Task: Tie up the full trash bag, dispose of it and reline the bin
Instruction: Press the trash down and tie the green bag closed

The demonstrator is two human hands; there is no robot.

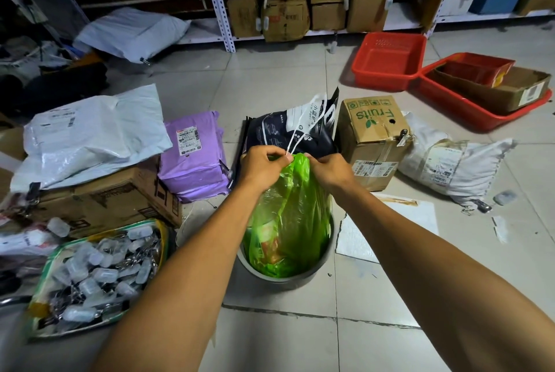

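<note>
A green translucent trash bag [288,221], full of wrappers, stands in a round grey bin [312,274] on the tiled floor. Its mouth is gathered up into a bunch above the bin. My left hand [264,166] pinches the gathered top on the left side, along with a thin white drawstring [303,128] that loops upward. My right hand [329,170] grips the bunched top on the right side. Both hands meet over the bag's neck.
Just behind the bin lie a dark printed bag [288,131], a "Fruits" carton [372,137] and a purple parcel [195,155]. A tray of small clear tags [96,275] sits at the left. Red baskets [390,59] and shelves of boxes stand farther back.
</note>
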